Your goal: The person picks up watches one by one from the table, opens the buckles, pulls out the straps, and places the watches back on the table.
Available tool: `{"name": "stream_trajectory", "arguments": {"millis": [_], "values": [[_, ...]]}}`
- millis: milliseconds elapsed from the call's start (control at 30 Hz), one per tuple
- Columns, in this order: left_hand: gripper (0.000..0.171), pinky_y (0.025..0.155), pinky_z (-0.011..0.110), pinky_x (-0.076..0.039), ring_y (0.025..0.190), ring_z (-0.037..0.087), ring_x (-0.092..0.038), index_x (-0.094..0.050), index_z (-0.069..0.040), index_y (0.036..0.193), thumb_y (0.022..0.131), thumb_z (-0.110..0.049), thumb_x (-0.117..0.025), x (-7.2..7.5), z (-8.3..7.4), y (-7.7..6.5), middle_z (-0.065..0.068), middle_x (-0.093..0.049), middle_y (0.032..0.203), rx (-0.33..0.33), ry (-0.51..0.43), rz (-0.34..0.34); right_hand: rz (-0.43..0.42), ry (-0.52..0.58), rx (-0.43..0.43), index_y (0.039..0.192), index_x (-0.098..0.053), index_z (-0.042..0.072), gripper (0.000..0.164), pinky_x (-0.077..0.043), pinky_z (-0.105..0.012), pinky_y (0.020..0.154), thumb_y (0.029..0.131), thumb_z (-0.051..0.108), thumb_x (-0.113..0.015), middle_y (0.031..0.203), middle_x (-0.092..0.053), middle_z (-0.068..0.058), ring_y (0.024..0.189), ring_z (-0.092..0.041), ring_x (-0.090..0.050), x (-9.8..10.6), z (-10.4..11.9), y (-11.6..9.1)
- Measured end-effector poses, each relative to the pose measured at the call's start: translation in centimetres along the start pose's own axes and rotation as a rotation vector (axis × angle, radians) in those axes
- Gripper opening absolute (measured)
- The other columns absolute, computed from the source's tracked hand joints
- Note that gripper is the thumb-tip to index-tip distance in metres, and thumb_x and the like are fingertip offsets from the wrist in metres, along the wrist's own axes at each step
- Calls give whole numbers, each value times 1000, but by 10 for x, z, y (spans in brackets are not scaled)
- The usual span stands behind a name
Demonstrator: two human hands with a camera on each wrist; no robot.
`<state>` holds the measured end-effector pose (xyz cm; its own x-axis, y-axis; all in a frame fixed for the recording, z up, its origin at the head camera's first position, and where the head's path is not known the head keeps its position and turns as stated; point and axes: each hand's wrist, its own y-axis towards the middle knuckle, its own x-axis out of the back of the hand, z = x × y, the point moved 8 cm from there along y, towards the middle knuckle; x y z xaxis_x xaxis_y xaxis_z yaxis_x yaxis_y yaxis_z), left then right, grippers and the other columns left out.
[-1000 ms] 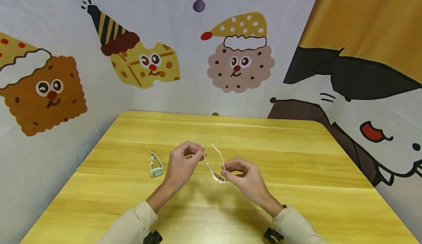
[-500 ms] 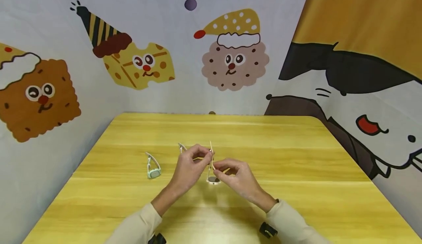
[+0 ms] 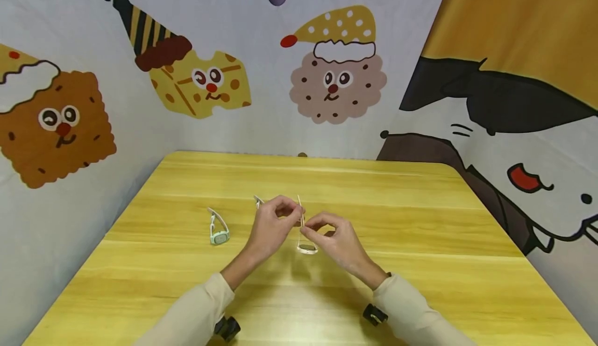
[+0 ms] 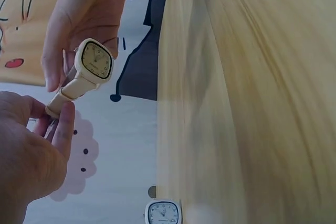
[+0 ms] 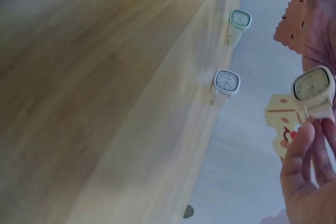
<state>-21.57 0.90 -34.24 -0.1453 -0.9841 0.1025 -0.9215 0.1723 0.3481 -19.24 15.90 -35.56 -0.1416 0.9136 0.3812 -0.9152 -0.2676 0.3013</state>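
Note:
A cream wristwatch hangs between my hands over the table, its square dial (image 4: 97,61) turned away from me. My left hand (image 3: 275,226) pinches the watch's strap between thumb and fingers. From the right, my right hand (image 3: 336,239) pinches the strap lower down, close to the left fingertips. The strap's two halves lie close together, one free end (image 3: 299,199) pointing up. Below the fingers hangs the watch case (image 3: 307,249), its back showing. Fingers partly hide the strap and its buckle.
A mint-green watch (image 3: 219,237) with its strap looped stands on the wooden table (image 3: 397,205) to the left. A white watch (image 5: 227,81) stands near it, mostly hidden behind my left hand in the head view. A cartoon-printed cloth (image 3: 261,138) hangs behind the table.
The strap's two halves, apart a second ago, have come together. My right hand has moved left and in toward the left hand. The watch case now hangs straighter below.

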Motion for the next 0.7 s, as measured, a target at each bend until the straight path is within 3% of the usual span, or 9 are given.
{"name": "stream_trajectory", "arguments": {"millis": [133,367,500,700], "values": [[7,69,30,-60,80,22,-70,-70,0,93,98,-5,-69,-2,4,1,14,-72,92,31,-5,-1,-7,-6,-9,97,-77,13,9,-57,-33,64,96,22,-75,93,-73,2,81,-21,-67,1,-2,5],[6,74,33,-61,85,25,-71,-69,5,97,98,-1,-67,-10,5,0,13,-69,93,68,-57,52,-30,105,-62,99,-76,3,9,-55,-28,60,96,11,-74,91,-72,-7,78,-18,-64,6,-8,11],[6,73,32,-61,85,24,-71,-70,3,95,98,-1,-68,-11,6,-1,11,-69,91,75,-35,42,-20,134,-76,98,-76,1,10,-58,-33,62,95,10,-75,92,-73,-9,78,-19,-66,5,-11,11],[7,70,30,-60,81,21,-70,-71,4,95,97,-3,-69,-11,7,-1,8,-69,89,84,-15,37,-16,92,-97,96,-78,2,12,-58,-31,67,91,13,-80,92,-75,-7,79,-20,-68,6,-11,11]]}}
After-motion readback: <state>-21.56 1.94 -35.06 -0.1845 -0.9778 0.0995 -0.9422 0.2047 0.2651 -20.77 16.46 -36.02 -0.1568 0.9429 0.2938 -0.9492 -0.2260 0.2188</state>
